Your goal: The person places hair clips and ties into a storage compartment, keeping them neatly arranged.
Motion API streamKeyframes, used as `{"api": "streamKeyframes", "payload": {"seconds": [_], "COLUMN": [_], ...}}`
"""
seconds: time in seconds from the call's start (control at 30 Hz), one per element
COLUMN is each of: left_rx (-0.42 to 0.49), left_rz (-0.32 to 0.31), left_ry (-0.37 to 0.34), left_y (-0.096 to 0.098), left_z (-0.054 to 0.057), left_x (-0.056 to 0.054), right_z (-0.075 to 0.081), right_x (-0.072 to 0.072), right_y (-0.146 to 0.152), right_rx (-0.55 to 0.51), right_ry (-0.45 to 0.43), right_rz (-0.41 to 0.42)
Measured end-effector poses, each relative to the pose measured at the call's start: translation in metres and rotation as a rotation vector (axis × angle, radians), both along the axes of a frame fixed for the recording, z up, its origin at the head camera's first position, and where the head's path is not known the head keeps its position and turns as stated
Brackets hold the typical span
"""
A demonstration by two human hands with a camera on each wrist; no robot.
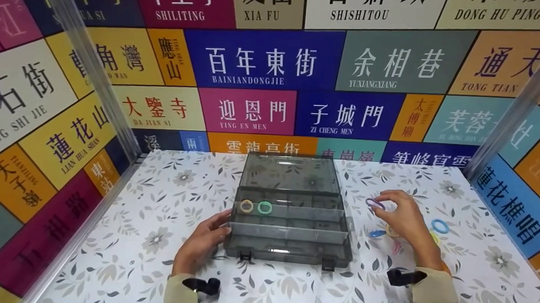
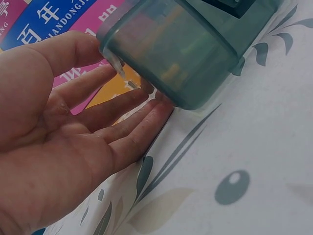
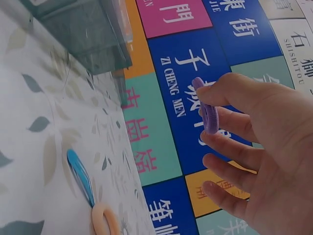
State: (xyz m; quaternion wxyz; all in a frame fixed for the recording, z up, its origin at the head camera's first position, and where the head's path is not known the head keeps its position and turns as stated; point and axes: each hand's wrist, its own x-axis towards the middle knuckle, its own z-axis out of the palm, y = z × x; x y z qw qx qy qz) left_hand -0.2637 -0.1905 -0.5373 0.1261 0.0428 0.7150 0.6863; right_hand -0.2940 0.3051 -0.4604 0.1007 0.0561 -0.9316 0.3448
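Observation:
A grey see-through compartment box [image 1: 288,251] stands with its lid [image 1: 292,173] raised at the back. Inside it, at the left, are a tan hair tie [image 1: 246,211] and a green hair tie [image 1: 264,213]. My left hand [image 1: 201,242] touches the box's left side, thumb at a corner and fingers loosely extended in the left wrist view. To the right of the box, my right hand [image 1: 404,216] pinches a purple hair tie [image 3: 211,117] between thumb and fingers, above the table. Its other fingers are spread.
Beneath and around the right hand lie a blue hair tie [image 1: 376,233], a peach one [image 3: 96,220], a pink one [image 1: 397,248], a light blue one [image 1: 445,228] and a partly hidden yellow one [image 1: 435,239]. Printed walls [image 1: 265,55] enclose the leaf-patterned table [image 1: 133,255].

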Motion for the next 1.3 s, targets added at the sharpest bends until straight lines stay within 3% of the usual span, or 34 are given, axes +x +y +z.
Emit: {"api": "streamKeyframes", "payload": {"seconds": [0.17, 0.5, 0.77, 1.07, 1.3], "left_rx": [-0.033, -0.018, -0.014, -0.019, -0.036], "left_rz": [0.004, 0.022, 0.013, 0.018, 0.021], "left_ry": [0.010, -0.013, 0.012, 0.003, -0.006], "left_y": [-0.001, 0.000, 0.001, 0.001, 0.000], "left_z": [-0.001, 0.001, 0.002, 0.002, 0.002], "left_x": [-0.001, -0.001, 0.001, -0.001, -0.002], "right_z": [-0.003, -0.010, -0.015, -0.010, -0.006], "right_x": [0.000, -0.004, -0.005, -0.003, -0.005], "right_y": [-0.010, -0.038, -0.054, -0.077, -0.092], "right_rx": [-0.013, 0.006, 0.020, 0.023, 0.037], "right_ry": [0.043, 0.116, 0.140, 0.200, 0.184], "right_rz": [0.048, 0.114, 0.168, 0.237, 0.285]}}
